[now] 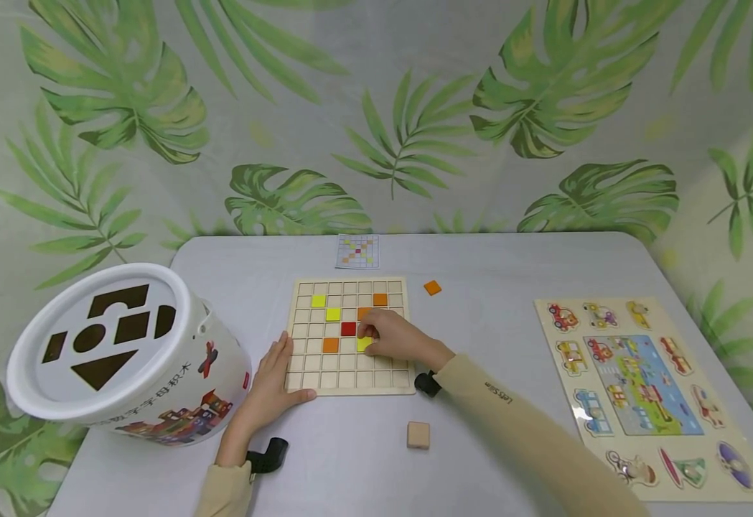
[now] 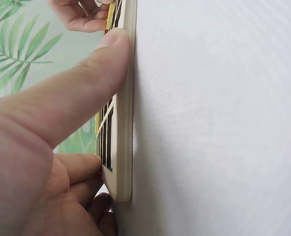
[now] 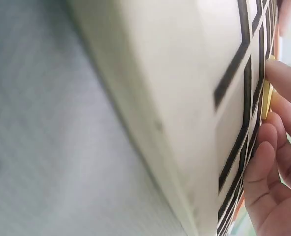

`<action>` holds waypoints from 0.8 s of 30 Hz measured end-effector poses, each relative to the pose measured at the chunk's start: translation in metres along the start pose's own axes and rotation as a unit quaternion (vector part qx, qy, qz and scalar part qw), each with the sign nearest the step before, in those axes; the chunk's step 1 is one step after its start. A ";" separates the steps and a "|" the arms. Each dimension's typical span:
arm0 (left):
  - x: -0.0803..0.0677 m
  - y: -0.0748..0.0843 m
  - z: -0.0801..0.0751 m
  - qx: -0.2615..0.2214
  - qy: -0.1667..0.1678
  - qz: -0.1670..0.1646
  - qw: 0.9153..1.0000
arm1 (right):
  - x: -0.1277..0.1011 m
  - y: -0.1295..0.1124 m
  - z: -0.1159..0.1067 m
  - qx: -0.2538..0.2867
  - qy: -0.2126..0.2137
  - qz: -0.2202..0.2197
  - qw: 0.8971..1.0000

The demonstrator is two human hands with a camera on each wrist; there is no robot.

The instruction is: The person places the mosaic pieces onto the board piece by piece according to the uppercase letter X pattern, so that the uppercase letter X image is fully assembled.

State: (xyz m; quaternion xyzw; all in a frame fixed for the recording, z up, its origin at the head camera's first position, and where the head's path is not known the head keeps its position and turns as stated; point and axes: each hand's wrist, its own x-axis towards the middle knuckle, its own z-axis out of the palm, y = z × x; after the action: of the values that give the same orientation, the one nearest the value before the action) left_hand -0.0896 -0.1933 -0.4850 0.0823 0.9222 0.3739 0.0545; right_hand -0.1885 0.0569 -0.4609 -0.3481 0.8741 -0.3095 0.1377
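A wooden grid board (image 1: 305, 380) lies on the table with yellow, orange and red square tiles in some cells. My right hand (image 1: 392, 335) pinches a yellow square tile (image 1: 364, 345) at the board's surface, right of the red tile (image 1: 348, 329). In the right wrist view, this yellow tile (image 3: 267, 101) is between thumb and fingers. My left hand (image 1: 271, 384) rests against the board's near left corner, its thumb straight along the near edge and its fingers along the left side. One loose orange tile (image 1: 432, 288) lies beyond the board's right side.
A small pattern card (image 1: 357, 252) lies behind the board. A white lidded bucket (image 1: 214, 373) with shaped holes stands at left. One plain wooden block (image 1: 418, 435) sits near the front. At right lies a picture puzzle board (image 1: 573, 391) with vehicle pieces.
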 end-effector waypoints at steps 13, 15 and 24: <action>0.000 0.000 0.000 -0.001 0.000 -0.002 1.000 | -0.015 0.033 -0.038 0.095 0.086 0.044 0.991; 0.000 0.000 0.000 -0.001 -0.001 -0.005 1.000 | -0.018 0.047 -0.051 0.090 0.120 0.059 0.987; 0.000 0.000 0.000 -0.003 -0.005 -0.005 1.000 | -0.031 0.106 -0.078 0.071 0.171 0.143 0.972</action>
State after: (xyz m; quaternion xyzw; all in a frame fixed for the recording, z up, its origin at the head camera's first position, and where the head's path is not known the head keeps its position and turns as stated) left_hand -0.0895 -0.1933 -0.4852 0.0794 0.9213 0.3758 0.0610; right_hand -0.2573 0.1729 -0.4674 -0.1512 0.9011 -0.4028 0.0534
